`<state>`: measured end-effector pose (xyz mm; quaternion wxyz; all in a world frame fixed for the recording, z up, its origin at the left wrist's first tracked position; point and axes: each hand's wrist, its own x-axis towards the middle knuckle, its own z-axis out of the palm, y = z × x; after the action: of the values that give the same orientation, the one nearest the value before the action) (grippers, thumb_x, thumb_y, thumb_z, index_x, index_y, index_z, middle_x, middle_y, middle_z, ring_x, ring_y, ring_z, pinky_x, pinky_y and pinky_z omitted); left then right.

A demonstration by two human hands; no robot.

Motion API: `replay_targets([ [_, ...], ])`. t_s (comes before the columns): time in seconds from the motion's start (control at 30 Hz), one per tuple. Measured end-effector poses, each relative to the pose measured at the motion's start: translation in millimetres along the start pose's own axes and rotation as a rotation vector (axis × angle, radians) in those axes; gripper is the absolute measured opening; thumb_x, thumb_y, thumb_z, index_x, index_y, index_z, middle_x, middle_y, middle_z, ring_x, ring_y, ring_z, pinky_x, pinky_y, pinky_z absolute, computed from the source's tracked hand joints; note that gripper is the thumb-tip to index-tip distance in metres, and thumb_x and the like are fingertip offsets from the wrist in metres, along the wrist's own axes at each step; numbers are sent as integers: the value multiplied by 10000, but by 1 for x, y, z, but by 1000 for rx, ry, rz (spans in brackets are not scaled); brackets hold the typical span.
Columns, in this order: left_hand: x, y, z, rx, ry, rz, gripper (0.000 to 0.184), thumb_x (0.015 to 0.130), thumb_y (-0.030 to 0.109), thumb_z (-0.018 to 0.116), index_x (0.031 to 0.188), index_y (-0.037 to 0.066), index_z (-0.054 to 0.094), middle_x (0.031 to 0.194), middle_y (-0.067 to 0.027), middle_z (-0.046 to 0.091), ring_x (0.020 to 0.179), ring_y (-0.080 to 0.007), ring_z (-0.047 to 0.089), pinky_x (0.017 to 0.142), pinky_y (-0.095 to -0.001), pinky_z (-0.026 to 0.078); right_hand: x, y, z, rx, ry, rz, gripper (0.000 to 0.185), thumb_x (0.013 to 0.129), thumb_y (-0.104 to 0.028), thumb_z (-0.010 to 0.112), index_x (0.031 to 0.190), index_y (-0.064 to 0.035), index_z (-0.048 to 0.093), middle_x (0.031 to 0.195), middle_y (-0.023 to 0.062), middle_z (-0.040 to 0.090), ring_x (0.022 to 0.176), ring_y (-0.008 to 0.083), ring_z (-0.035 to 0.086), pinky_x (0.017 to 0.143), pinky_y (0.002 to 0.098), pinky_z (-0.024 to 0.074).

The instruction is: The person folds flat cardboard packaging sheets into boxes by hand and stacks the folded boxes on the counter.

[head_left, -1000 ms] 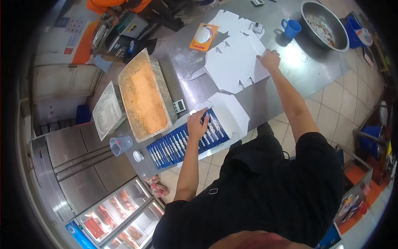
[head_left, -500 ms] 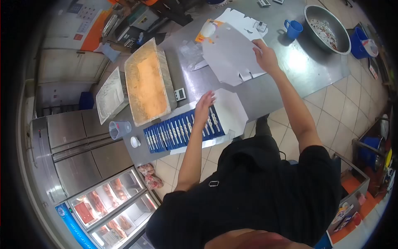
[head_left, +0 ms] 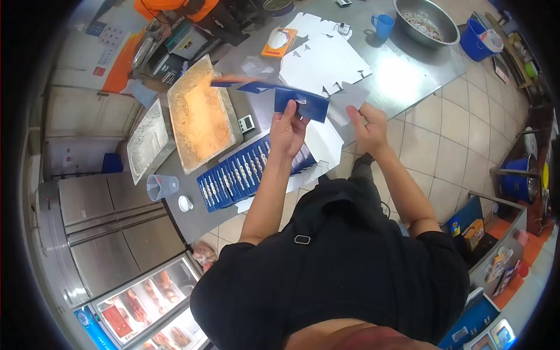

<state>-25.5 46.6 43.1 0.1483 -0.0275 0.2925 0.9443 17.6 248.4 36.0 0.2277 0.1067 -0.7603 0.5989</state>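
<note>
My left hand is closed on a blue printed cardboard piece, its thumb on the near face. A long blue and orange edge of the piece stretches left over the tray. My right hand pinches a pale grey-white cardboard part, which appears to belong to the same piece. Beneath and left of my left hand, a row of blue packs with white lettering lies along the table's near edge, beside an open white flap. Flat white cardboard blanks lie beyond my hands.
On the metal table are a deep tray of orange powder, a paler tray, a clear jug, a small white container, a timer, a blue mug and a metal bowl. Another person stands beyond.
The cardboard sheet in my right hand has come off the stack toward me, and its blue side now shows. My left hand has risen from the blue row and taken hold of it.
</note>
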Motion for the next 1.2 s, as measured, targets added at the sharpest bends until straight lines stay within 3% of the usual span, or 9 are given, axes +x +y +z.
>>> replay_targets([
  [0.2, -23, 9, 31, 439, 28, 237, 220, 841, 64, 726, 1038, 48, 630, 944, -56, 685, 825, -150, 671, 680, -310, 597, 3, -42, -11, -433, -285, -246, 449, 766, -3, 641, 1209, -80, 632, 738, 111, 562, 608, 271, 580, 539, 346, 482],
  [0.47, -39, -6, 30, 393, 110, 156, 313, 846, 96, 734, 1117, 50, 583, 973, -62, 676, 855, -154, 664, 714, -310, 587, -5, -46, 21, -313, -193, -307, 489, 902, -131, 616, 1354, -20, 465, 897, 118, 644, 738, 244, 653, 611, 326, 510],
  [0.53, -39, -18, 16, 400, 91, 153, 338, 854, 94, 725, 1146, 44, 561, 978, -61, 673, 875, -140, 659, 763, -294, 566, -14, -54, 21, 178, -277, 425, 464, 916, -134, 620, 1339, -14, 473, 822, 96, 667, 681, 147, 654, 587, 296, 505],
  [0.67, -47, -27, 2, 577, -23, 86, 318, 885, 100, 690, 1156, -7, 561, 1022, -57, 670, 910, -106, 633, 823, -231, 494, -18, -31, 6, 63, -326, 388, 379, 914, -105, 616, 1273, -40, 517, 702, 27, 629, 648, 93, 614, 573, 248, 483],
  [0.73, -50, -25, -2, 669, -108, -102, 333, 903, 126, 670, 1188, -7, 559, 1045, -48, 661, 941, -110, 608, 870, -258, 478, -10, -26, -1, -110, -352, 339, 280, 940, -139, 580, 1204, -51, 554, 884, 39, 674, 828, 112, 624, 720, 241, 479],
  [0.83, -53, -24, -8, 621, -291, -344, 433, 930, 160, 634, 1309, 17, 481, 1121, -22, 612, 1010, -100, 560, 919, -268, 450, -1, -35, -5, 368, -47, 381, 294, 1010, -292, 432, 1090, -49, 576, 1351, 93, 510, 1217, 164, 477, 983, 331, 387],
  [0.93, -70, -23, -2, 569, -400, -618, 518, 942, 161, 609, 1395, 33, 393, 1158, -1, 581, 1031, -84, 539, 935, -256, 432, -9, -40, -25, 250, -299, 586, 184, 977, -234, 522, 970, -56, 565, 1325, 107, 539, 1196, 179, 506, 982, 359, 399],
  [1.03, -84, -24, -6, 662, -441, -738, 587, 891, 93, 656, 1409, 29, 388, 1139, -38, 610, 1007, -99, 559, 910, -264, 450, -26, -52, -33, 65, -610, 410, 160, 900, -129, 630, 819, -45, 521, 1291, 121, 557, 1002, 152, 543, 841, 310, 461],
  [1.2, -95, -28, -4, 583, -265, -583, 949, 781, 5, 759, 1518, 30, 161, 979, -110, 692, 827, -110, 612, 789, -233, 477, -27, -61, -46, -151, -770, 370, 125, 855, -139, 677, 842, -37, 605, 1343, 173, 517, 1065, 278, 606, 774, 329, 517],
])
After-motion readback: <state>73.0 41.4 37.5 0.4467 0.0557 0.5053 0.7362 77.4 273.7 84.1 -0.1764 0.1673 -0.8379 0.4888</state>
